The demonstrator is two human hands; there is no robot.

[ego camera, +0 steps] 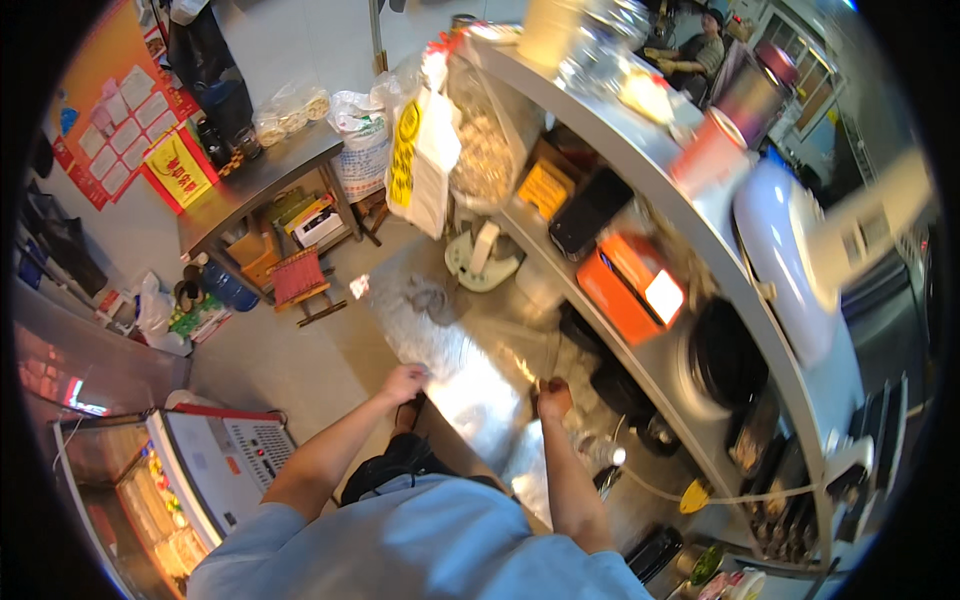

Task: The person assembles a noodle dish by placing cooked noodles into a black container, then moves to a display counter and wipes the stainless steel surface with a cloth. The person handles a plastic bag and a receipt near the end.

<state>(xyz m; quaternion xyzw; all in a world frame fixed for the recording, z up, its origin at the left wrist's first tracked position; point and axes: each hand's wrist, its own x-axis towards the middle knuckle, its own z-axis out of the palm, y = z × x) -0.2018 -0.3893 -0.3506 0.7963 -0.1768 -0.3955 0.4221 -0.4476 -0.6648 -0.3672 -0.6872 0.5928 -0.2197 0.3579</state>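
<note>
Before me is a stainless steel worktable (pixel 469 375) with a bright glare across its middle. My left hand (pixel 406 384) is at the table's left edge, its fingers curled; blur hides whether anything is in them. Farther right, over the tabletop, my right hand (pixel 553 399) is bent inward at the fingers, and what lies under them cannot be made out. A crumpled grey cloth-like thing (pixel 431 298) rests toward the far end. Beside it stands a pale green kitchen scale (pixel 484 259). Near my right forearm lies a clear plastic bottle (pixel 598 450).
A steel shelf (pixel 652 139) runs along the right, holding an orange box (pixel 626 289), a black phone (pixel 591 214) and black pans (pixel 727 352). A large bag (pixel 484 154) hangs at its far end. Left are a small stool (pixel 298 276) and a display fridge (pixel 217 457). A person (pixel 697 52) sits beyond.
</note>
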